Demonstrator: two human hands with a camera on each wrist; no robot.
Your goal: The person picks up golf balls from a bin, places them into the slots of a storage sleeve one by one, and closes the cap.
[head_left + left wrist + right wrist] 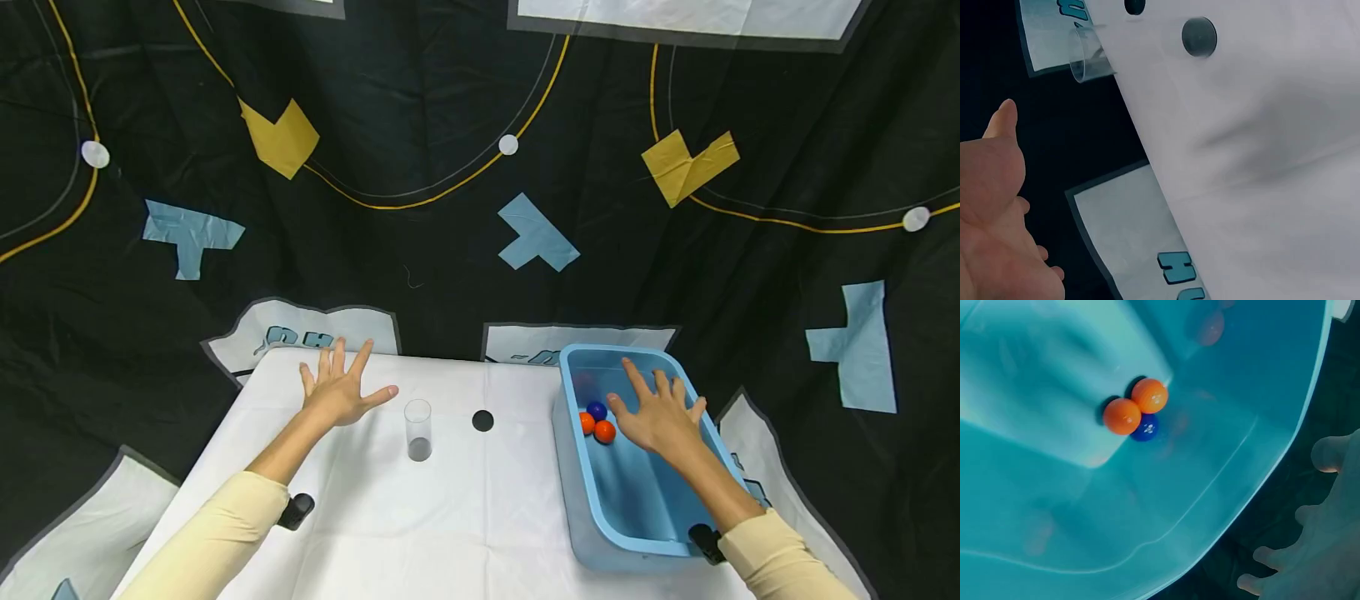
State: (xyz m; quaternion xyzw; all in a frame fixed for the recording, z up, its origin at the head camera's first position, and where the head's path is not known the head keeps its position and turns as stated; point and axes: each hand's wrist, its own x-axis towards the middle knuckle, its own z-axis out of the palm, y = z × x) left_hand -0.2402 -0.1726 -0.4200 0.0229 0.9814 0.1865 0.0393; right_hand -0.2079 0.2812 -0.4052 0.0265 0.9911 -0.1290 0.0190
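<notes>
Fingers spread, my left hand [341, 396] hovers over the far left part of the table, just left of a clear glass [418, 429] that stands upright on the white cloth. In the left wrist view the glass [1090, 56] shows beyond the thumb. My right hand [663, 421], also spread and holding nothing, is above the light blue bin [592, 500]. Inside the bin two orange balls [1122, 416] and a blue ball [1145, 428] lie together in a far corner, left of the right hand in the head view.
A black round spot [483, 421] marks the white table [517, 492] between glass and bin. Behind hangs a black cloth [420, 275] with blue tape pieces [538, 233], yellow tape pieces [281, 137] and yellow curved lines. White lettered sheets [330, 327] edge the table's far side.
</notes>
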